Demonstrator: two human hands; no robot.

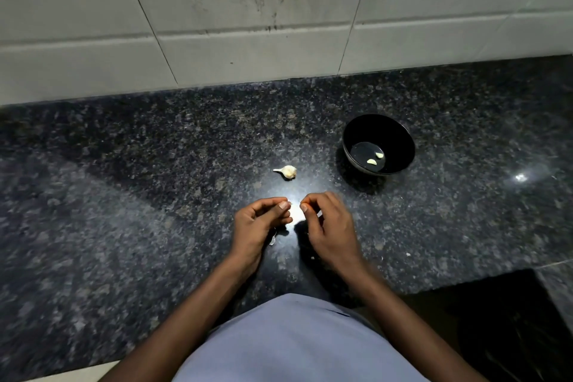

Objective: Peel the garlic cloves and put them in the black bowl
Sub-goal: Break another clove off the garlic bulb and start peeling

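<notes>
My left hand [260,223] and my right hand [331,226] hover close together over the dark granite counter [124,195], fingers curled. My left thumb and fingers pinch a small pale garlic clove [290,207]. My right thumb and forefinger pinch at its other side, apparently on its skin; bright glare on the counter washes out the detail. A partial garlic bulb with a stem [286,171] lies just beyond my hands. The black bowl [378,130] stands to the far right of my hands and holds two peeled cloves [375,158].
Bits of garlic skin [273,240] lie under my left hand, and small flakes [407,254] sit to the right. A white tiled wall [248,25] backs the counter. The counter's edge drops to a dark opening [496,319] at the lower right.
</notes>
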